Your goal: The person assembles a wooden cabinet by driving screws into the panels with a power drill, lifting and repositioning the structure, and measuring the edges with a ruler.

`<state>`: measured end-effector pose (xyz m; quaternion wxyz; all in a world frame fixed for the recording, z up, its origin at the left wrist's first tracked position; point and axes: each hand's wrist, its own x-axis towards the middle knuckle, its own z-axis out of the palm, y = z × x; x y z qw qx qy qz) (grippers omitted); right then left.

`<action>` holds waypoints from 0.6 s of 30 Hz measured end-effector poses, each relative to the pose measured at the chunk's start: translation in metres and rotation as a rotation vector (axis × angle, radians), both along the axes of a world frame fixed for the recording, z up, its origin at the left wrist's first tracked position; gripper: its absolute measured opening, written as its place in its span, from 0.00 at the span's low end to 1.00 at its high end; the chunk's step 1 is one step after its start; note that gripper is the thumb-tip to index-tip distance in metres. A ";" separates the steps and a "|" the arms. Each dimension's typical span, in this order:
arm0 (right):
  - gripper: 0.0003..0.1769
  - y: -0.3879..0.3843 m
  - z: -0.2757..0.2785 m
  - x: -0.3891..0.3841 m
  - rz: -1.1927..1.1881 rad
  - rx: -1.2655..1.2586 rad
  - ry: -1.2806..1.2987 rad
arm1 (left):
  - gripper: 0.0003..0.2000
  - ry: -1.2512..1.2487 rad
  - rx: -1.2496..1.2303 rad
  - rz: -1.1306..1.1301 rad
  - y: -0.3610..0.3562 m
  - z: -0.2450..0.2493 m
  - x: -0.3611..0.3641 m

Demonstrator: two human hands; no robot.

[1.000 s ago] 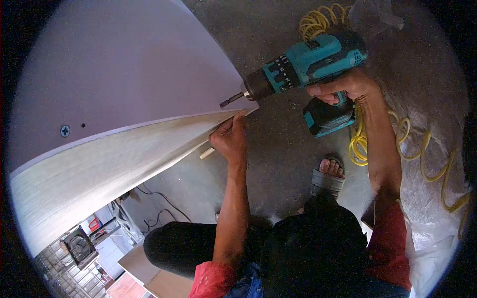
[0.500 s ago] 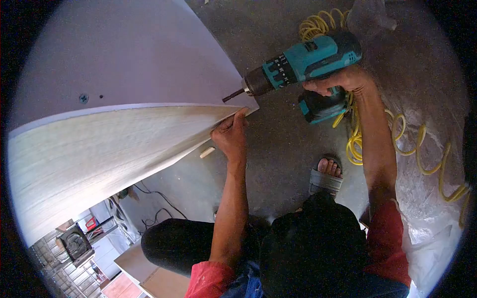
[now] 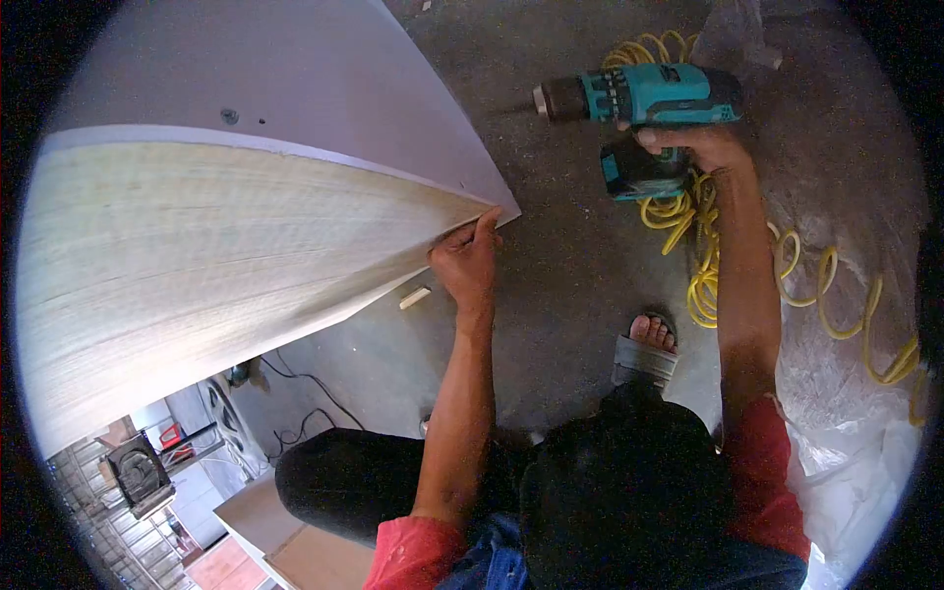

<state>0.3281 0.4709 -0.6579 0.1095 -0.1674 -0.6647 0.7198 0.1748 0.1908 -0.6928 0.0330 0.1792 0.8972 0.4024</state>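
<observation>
My right hand (image 3: 700, 147) grips a teal cordless drill (image 3: 669, 93) by its handle, with a finger near the trigger. The drill is level, its dark bit (image 3: 516, 106) pointing left, apart from the work. My left hand (image 3: 467, 261) holds the near corner of a large wooden panel (image 3: 226, 226), fingers at its edge; part of the grip is hidden. The panel meets a pale board (image 3: 295, 79) along a lighter edge. In that board sit a screw head (image 3: 229, 116) and a small dark hole (image 3: 262, 121). A small mark (image 3: 463, 185) shows near the corner.
A coiled yellow hose (image 3: 703, 295) runs behind the drill and down the right side, over clear plastic sheeting (image 3: 855, 462). A small wood scrap (image 3: 415, 297) and a dark cord (image 3: 324, 388) lie on the concrete floor. My sandalled foot (image 3: 646, 354) stands below.
The drill has moved up and right, so its bit is no longer by the board's corner. My left hand stays at the panel's corner. The view of the panel has shifted slightly.
</observation>
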 end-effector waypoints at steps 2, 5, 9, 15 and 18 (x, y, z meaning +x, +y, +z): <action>0.18 -0.016 0.001 -0.001 -0.100 -0.091 0.075 | 0.12 -0.021 0.023 -0.002 0.002 -0.004 0.003; 0.15 -0.057 -0.002 -0.006 -0.308 -0.059 0.055 | 0.11 0.028 0.075 -0.046 -0.001 -0.036 -0.001; 0.15 -0.091 -0.028 -0.013 -0.551 0.151 -0.015 | 0.11 -0.050 0.014 -0.028 0.001 -0.052 0.001; 0.22 -0.164 -0.015 -0.015 -0.554 0.205 -0.166 | 0.10 -0.166 0.172 -0.058 0.006 -0.043 0.008; 0.22 -0.189 -0.047 -0.012 -0.609 0.398 -0.087 | 0.12 -0.062 0.027 -0.084 -0.012 -0.077 -0.007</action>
